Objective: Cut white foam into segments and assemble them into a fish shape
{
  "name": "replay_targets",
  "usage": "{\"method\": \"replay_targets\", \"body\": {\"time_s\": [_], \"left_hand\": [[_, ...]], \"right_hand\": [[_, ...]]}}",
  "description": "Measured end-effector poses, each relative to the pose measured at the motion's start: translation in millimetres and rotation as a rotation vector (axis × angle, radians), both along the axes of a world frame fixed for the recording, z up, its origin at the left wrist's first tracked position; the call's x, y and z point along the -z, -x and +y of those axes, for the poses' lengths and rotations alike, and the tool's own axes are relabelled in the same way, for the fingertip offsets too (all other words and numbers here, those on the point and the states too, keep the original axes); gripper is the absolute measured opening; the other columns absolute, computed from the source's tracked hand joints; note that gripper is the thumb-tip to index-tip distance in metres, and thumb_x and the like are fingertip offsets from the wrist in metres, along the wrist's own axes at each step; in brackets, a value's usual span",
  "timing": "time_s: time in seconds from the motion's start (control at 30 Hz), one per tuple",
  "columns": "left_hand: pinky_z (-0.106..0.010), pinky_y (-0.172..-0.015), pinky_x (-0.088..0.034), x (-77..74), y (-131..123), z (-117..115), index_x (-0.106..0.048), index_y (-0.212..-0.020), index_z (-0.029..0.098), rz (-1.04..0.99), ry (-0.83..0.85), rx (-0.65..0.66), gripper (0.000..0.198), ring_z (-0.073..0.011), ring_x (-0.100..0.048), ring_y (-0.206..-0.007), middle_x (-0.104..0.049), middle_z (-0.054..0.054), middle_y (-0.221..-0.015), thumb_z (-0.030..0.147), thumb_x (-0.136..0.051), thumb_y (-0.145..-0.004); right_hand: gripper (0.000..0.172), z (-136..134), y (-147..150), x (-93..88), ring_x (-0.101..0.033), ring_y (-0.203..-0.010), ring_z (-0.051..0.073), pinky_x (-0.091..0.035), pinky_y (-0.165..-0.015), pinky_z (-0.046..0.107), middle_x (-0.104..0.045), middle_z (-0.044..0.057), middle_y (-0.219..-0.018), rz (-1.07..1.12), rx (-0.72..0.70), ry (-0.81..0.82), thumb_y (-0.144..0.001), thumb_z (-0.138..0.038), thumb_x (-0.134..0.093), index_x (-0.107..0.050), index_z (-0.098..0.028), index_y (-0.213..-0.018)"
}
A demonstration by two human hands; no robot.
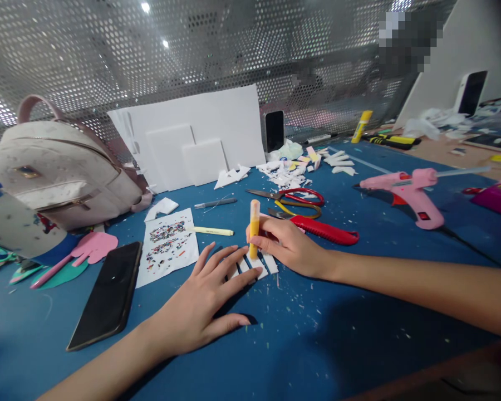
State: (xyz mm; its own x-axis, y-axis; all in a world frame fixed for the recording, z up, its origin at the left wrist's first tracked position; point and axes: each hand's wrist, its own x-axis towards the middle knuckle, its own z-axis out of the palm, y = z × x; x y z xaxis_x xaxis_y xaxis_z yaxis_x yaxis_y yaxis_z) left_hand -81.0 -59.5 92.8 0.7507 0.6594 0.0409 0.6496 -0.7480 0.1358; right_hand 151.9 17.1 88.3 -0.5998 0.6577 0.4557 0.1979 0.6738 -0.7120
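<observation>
My right hand is closed around a yellow glue stick, held upright with its lower end on small white foam strips lying on the blue table. My left hand lies flat with fingers spread, its fingertips pressing on the same white strips from the left. Nothing is held in the left hand.
A black phone lies left of my left hand, beside a white sheet with coloured bits and a pale pen. Scissors, a red cutter and a pink glue gun lie behind. White foam boards and a backpack stand at the back left.
</observation>
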Motion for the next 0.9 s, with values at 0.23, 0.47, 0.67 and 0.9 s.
{"method": "replay_targets", "body": {"time_s": [0.23,0.47,0.67,0.9], "left_hand": [[-0.065,-0.120,-0.012,0.0,0.0,0.2,-0.023,-0.154,0.037,0.010,0.007,-0.007,0.067,-0.0315,-0.019,-0.149,-0.025,-0.003,-0.162,0.065,-0.039,-0.096],[-0.065,-0.120,-0.011,-1.2,-0.2,0.1,-0.024,-0.154,0.036,0.012,0.005,-0.008,0.066,-0.0310,-0.019,-0.149,-0.025,-0.003,-0.161,0.065,-0.039,-0.096],[-0.066,-0.120,-0.012,-2.8,-1.1,1.0,-0.023,-0.154,0.036,0.014,0.001,-0.004,0.066,-0.0312,-0.020,-0.149,-0.024,-0.003,-0.162,0.065,-0.038,-0.097],[-0.067,-0.118,-0.013,-2.2,-1.3,-0.3,-0.023,-0.154,0.036,0.002,-0.003,0.002,0.066,-0.0328,-0.021,-0.148,-0.026,-0.004,-0.161,0.065,-0.038,-0.097]], "right_hand": [[0.030,-0.1,-0.2,0.5,-0.054,-0.075,0.015,-0.041,-0.069,0.029,-0.059,0.004,-0.087,0.004,0.004,0.000,-0.102,-0.039,-0.047,-0.053,-0.016,-0.084],[0.029,-0.4,-0.6,-1.0,-0.054,-0.078,0.016,-0.042,-0.071,0.029,-0.061,0.005,-0.089,-0.010,0.005,-0.004,-0.102,-0.038,-0.047,-0.054,-0.016,-0.084],[0.029,-0.2,-0.1,-1.2,-0.054,-0.076,0.016,-0.043,-0.069,0.030,-0.061,0.005,-0.088,-0.026,0.005,0.002,-0.102,-0.038,-0.047,-0.054,-0.016,-0.084],[0.031,0.4,-0.3,0.0,-0.055,-0.077,0.016,-0.044,-0.068,0.029,-0.062,0.005,-0.090,-0.039,0.000,0.009,-0.103,-0.040,-0.047,-0.055,-0.016,-0.084]]}}
